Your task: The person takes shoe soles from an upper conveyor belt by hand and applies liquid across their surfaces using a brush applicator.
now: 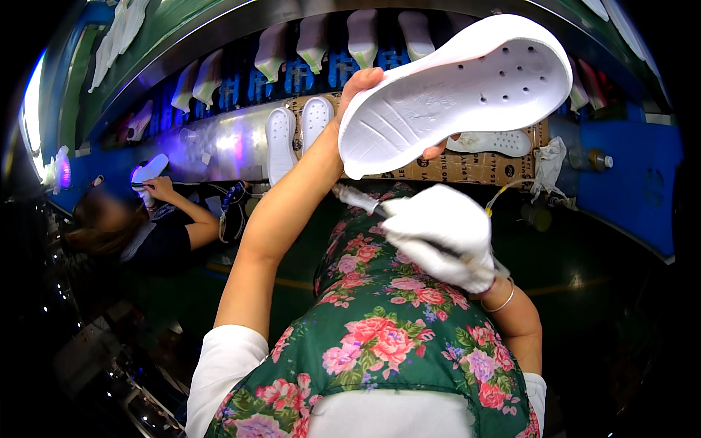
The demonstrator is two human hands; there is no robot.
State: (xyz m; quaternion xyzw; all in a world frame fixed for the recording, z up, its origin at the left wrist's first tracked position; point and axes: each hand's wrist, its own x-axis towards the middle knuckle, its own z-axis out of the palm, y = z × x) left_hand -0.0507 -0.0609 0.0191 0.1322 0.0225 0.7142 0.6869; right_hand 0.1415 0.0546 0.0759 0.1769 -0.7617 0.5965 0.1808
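Note:
My bare left hand [357, 89] is closed around a large white shoe sole [445, 102], raised high with its inner face toward me. That face has small holes at the broad end and curved grooves at the other. Fingertips of the same hand show under its lower edge. My right hand [442, 237], in a white glove, is closed on a small brush [359, 198] whose bristles point left, below the sole and apart from it. The glove is slightly blurred. White soles [280, 142] lie on the bench past my left forearm, and another sole [491, 143] lies behind the held one.
Cardboard [467, 171] covers part of the metal bench [212, 150]. Beyond it, shoe forms [312, 44] stand in a row on a blue rack. A crumpled cloth [549, 164] and a bottle [595, 159] are at the right. Another person [164, 212] handles a sole at the left.

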